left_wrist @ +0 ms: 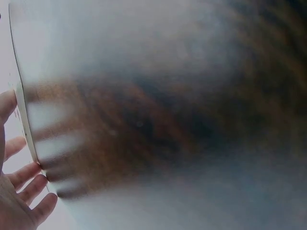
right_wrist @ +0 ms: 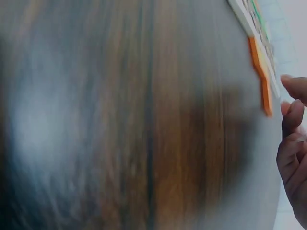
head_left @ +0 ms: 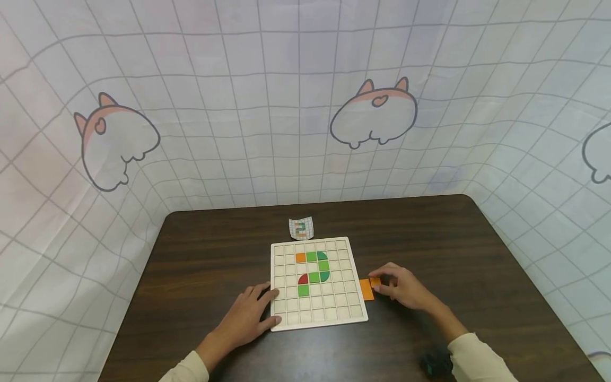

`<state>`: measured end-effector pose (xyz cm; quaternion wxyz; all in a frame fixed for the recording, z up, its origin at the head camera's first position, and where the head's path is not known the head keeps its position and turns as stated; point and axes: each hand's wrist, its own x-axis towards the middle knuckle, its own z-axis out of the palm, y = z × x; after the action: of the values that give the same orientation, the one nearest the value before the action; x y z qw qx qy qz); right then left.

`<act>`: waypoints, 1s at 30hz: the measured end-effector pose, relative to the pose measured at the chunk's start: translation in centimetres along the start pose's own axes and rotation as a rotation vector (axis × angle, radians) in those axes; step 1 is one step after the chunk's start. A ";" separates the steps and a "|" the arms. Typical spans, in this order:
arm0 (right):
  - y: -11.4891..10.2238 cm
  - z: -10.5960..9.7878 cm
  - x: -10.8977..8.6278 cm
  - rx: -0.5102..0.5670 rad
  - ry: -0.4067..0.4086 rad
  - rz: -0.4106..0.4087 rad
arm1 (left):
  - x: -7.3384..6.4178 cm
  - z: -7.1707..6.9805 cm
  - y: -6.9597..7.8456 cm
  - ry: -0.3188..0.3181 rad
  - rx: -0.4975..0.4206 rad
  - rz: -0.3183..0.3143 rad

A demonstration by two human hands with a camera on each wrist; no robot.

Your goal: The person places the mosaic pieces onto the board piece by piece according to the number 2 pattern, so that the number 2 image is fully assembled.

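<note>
A cream grid board (head_left: 286, 309) lies on the dark table with several flat tiles in its squares: orange (head_left: 300, 258), green (head_left: 314, 277), dark green rounded (head_left: 325, 276) and red rounded (head_left: 303, 279). My left hand (head_left: 245, 317) rests at the board's left edge, fingers spread, thumb and fingertips touching the rim. Beyond the right edge lie a larger orange piece (head_left: 366, 290) and a small orange square (head_left: 375, 282). Over the small square, my right hand (head_left: 406, 289) has thumb and forefinger apart; the right wrist view shows its fingers (right_wrist: 293, 88) off the orange pieces.
Behind the board lies a small printed card (head_left: 301, 228) with a coloured grid pattern. A dark object (head_left: 436, 365) sits near the right forearm at the table's front. Grid-patterned curtain (head_left: 248, 116) stands behind the table and at both sides.
</note>
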<state>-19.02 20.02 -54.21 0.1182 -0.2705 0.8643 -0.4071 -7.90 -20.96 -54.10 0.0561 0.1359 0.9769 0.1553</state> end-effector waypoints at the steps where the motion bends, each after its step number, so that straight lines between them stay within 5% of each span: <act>1: 0.2 -0.1 -0.1 -0.009 0.001 0.011 | 0.0 0.0 0.0 0.000 0.001 0.000; 10: 1.0 0.0 -0.1 -0.156 0.032 0.120 | -0.1 0.0 0.1 -0.002 -0.010 -0.003; 30: 0.8 0.5 0.2 -0.235 0.094 0.044 | -0.1 0.0 0.1 0.021 -0.017 0.007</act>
<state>-19.24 20.02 -55.19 0.0540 -0.2444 0.9163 -0.3126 -7.77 -20.92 -54.06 0.0465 0.1372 0.9756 0.1651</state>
